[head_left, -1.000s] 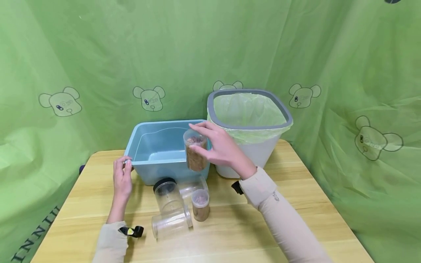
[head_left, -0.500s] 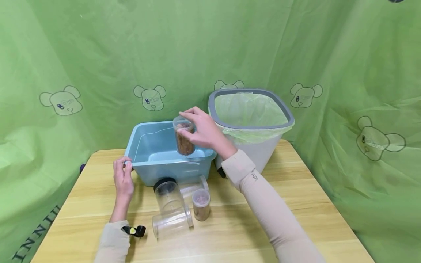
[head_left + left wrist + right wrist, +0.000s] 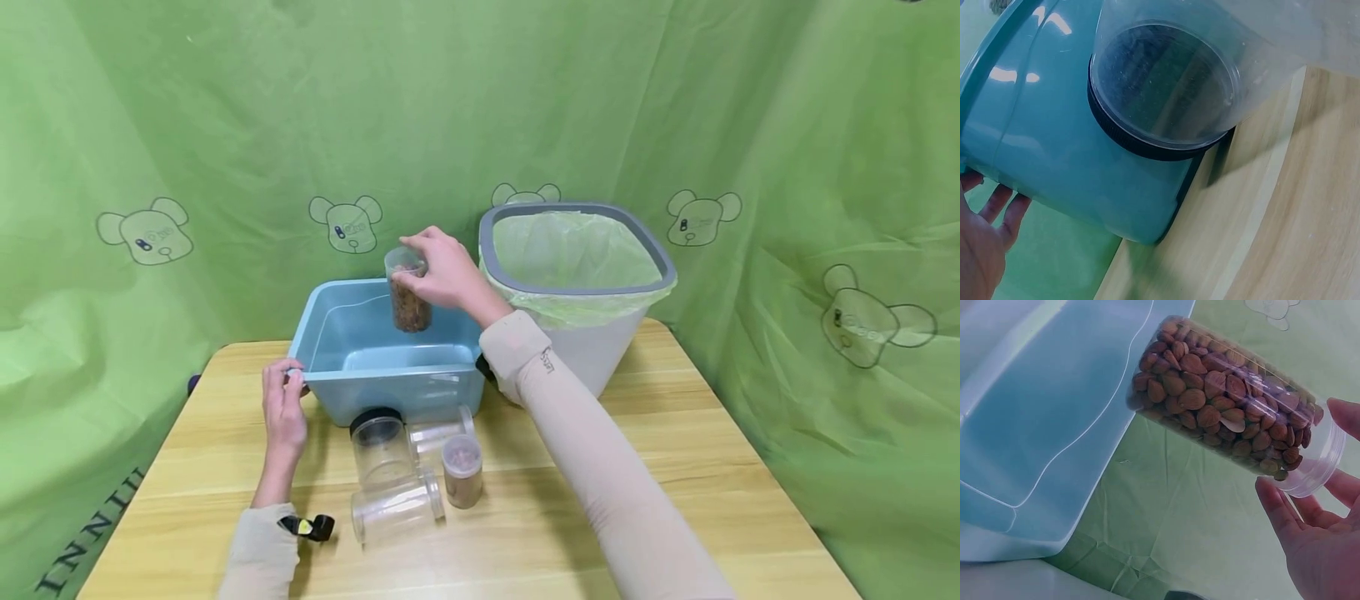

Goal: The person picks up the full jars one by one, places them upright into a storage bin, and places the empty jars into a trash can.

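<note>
My right hand [image 3: 444, 273] holds a clear jar of almonds [image 3: 410, 302] by its top end. The jar hangs upright over the light-blue plastic basin [image 3: 393, 377]. In the right wrist view the almonds [image 3: 1210, 400] fill most of the jar, and thumb and fingers [image 3: 1279, 509] pinch around its clear end. My left hand [image 3: 285, 417] grips the basin's front left corner, fingers at the rim. Before the basin lie a clear jar with a black lid [image 3: 377, 421] and two other clear jars [image 3: 397, 510] [image 3: 442, 433]. A smaller jar with brownish contents [image 3: 462, 479] stands beside them.
A white bin [image 3: 592, 350] with a grey rim and a pale green liner stands to the right of the basin. Green printed cloth [image 3: 450, 108] hangs behind and at both sides of the wooden table [image 3: 660, 492].
My right hand has carried the almond jar leftward and farther back, from the basin's front right to over its inside. My left hand stays at the corner.
</note>
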Action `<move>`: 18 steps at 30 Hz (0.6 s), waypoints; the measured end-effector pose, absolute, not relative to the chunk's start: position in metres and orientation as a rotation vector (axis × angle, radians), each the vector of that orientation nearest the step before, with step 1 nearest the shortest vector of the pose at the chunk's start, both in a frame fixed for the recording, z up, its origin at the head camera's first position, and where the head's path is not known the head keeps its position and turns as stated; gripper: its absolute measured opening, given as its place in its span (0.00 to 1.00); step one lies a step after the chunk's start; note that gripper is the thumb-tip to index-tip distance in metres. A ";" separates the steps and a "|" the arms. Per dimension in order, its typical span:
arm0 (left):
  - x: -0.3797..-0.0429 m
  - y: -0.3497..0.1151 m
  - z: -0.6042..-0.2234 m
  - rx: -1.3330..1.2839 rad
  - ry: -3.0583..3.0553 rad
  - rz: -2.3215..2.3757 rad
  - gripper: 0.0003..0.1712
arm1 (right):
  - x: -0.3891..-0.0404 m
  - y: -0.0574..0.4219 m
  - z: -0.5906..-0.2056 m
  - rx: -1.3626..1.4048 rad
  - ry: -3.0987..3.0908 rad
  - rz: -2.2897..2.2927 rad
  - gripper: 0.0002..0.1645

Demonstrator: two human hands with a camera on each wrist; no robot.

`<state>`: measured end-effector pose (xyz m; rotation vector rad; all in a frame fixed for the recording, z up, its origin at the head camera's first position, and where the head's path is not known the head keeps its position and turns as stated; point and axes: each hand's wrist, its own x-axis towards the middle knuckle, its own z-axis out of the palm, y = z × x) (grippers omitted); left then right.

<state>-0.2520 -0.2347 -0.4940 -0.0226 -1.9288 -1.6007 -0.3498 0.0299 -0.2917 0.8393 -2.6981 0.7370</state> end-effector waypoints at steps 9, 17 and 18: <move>-0.248 -0.227 -0.488 -0.013 -1.924 -1.554 0.17 | -0.373 0.023 -0.298 0.789 -2.740 0.793 0.39; -0.261 -0.239 -0.511 -0.034 -1.904 -1.538 0.16 | -0.389 0.018 -0.308 0.713 -2.757 0.860 0.38; -0.261 -0.239 -0.511 -0.033 -1.901 -1.540 0.16 | -0.391 0.017 -0.309 0.704 -2.758 0.862 0.38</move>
